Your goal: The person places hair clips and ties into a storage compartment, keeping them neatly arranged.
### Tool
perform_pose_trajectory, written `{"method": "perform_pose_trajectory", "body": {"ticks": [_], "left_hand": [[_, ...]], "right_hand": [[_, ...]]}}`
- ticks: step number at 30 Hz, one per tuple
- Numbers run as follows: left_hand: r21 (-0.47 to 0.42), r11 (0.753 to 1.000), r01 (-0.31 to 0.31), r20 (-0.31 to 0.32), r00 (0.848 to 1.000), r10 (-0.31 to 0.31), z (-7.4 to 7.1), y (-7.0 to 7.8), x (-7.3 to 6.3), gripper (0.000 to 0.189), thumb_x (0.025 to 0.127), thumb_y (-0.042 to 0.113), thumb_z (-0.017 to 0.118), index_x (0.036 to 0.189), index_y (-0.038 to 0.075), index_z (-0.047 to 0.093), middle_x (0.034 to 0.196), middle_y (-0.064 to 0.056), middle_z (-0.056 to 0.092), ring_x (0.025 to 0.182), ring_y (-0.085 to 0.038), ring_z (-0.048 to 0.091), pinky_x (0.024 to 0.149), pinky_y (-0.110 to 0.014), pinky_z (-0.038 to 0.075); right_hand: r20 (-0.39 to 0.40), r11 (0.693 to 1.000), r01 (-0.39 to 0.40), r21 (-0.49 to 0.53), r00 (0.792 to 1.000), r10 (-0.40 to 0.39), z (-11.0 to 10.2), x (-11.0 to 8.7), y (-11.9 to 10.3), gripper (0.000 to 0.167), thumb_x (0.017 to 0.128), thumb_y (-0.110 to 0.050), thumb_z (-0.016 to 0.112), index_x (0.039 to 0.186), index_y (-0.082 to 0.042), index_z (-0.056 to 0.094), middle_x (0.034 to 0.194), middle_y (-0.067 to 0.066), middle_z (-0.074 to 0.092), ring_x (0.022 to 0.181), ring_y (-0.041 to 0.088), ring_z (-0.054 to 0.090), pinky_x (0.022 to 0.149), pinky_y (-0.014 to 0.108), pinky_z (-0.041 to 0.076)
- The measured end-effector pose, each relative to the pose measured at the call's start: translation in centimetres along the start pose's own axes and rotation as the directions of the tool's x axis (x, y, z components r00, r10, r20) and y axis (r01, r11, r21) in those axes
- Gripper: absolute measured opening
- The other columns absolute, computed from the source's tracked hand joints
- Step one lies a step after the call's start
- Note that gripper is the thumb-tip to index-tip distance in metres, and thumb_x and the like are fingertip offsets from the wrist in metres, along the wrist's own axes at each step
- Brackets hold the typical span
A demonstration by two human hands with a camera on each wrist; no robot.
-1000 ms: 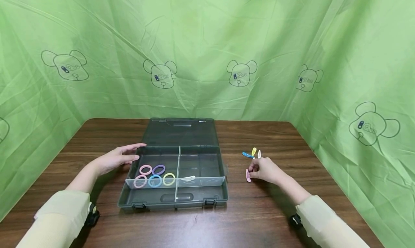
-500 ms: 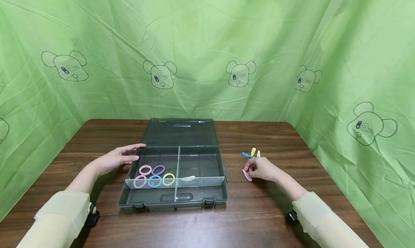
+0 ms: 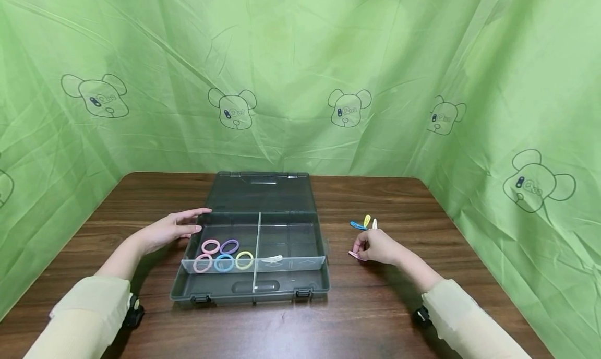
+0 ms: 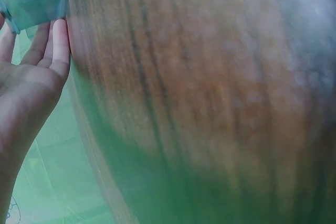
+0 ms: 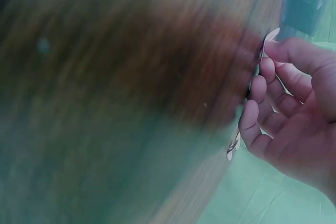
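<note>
My right hand (image 3: 381, 246) pinches a pink snap hair clip (image 3: 353, 254) between thumb and fingers, low over the table right of the box; in the right wrist view the clip (image 5: 272, 35) sticks out past the thumb tip. Just behind that hand lie a blue hair clip (image 3: 358, 225), a yellow one (image 3: 368, 219) and a white one (image 3: 374, 224). My left hand (image 3: 161, 234) rests against the left side of a grey see-through divider box (image 3: 291, 236), fingers mostly straight. Several coloured hair ties (image 3: 229, 246) sit in its left compartment, and a whitish hair clip (image 3: 272, 258) lies in the right one.
The box's lid (image 3: 263, 192) is folded back flat on the wooden table (image 3: 300, 327). A clear divider (image 3: 291, 264) crosses the box near its front latches. Green cloth (image 3: 291, 46) printed with bear heads hangs behind and beside the table.
The pink hair clip has turned in my right fingers, from nearly upright to almost flat, its end swinging leftward. The right hand has shifted slightly left. My left hand and the box have stayed put.
</note>
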State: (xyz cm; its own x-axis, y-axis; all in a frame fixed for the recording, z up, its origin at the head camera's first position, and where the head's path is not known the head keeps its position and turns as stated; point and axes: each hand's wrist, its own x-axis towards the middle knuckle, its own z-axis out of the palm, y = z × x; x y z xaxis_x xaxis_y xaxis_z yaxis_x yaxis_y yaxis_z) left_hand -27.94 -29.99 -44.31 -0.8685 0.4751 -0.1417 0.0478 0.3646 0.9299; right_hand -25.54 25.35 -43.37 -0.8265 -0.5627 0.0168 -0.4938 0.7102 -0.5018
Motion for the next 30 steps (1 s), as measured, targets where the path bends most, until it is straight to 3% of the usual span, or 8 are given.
{"method": "perform_pose_trajectory", "body": {"ticks": [5,13,20,30], "left_hand": [[-0.015,1.0,0.0,0.008,1.0,0.0,-0.02,-0.04,0.07,0.056,0.095,0.019,0.057,0.146,0.017,0.035,0.126,-0.023,0.036,0.071,-0.016,0.049,0.063,-0.032,0.048],[0.003,1.0,-0.006,0.005,1.0,0.006,-0.19,-0.38,0.17,0.055,0.095,0.019,0.057,0.146,0.017,0.036,0.134,-0.021,0.035,0.094,-0.016,0.052,0.075,-0.03,0.048],[0.002,1.0,-0.004,0.004,1.0,0.004,-0.08,-0.14,0.09,0.055,0.095,0.021,0.057,0.146,0.018,0.036,0.132,-0.021,0.034,0.08,-0.016,0.051,0.069,-0.032,0.048],[0.008,1.0,-0.004,0.004,1.0,0.004,-0.07,-0.07,0.06,0.054,0.096,0.018,0.056,0.146,0.018,0.036,0.132,-0.021,0.034,0.085,-0.017,0.052,0.071,-0.031,0.048]], "right_hand": [[-0.004,1.0,0.026,-0.015,1.0,-0.026,-0.24,-0.1,-0.16,0.009,0.077,-0.007,0.074,0.072,-0.011,0.066,0.062,-0.008,0.058,0.058,0.001,0.049,0.056,0.018,0.042],[0.011,0.999,0.031,-0.016,0.999,-0.03,-0.19,-0.11,0.1,0.012,0.074,-0.011,0.078,0.07,-0.014,0.067,0.063,-0.007,0.06,0.06,0.001,0.05,0.057,0.019,0.043],[0.009,0.999,0.043,-0.008,0.999,-0.043,-0.09,-0.08,0.06,0.013,0.075,-0.013,0.078,0.069,-0.013,0.067,0.061,-0.007,0.06,0.057,-0.001,0.05,0.055,0.018,0.043],[0.07,0.997,0.055,0.055,0.996,-0.058,-0.44,0.09,-0.34,0.01,0.077,-0.005,0.075,0.073,-0.012,0.068,0.061,-0.003,0.062,0.053,0.001,0.051,0.053,0.019,0.043]]}}
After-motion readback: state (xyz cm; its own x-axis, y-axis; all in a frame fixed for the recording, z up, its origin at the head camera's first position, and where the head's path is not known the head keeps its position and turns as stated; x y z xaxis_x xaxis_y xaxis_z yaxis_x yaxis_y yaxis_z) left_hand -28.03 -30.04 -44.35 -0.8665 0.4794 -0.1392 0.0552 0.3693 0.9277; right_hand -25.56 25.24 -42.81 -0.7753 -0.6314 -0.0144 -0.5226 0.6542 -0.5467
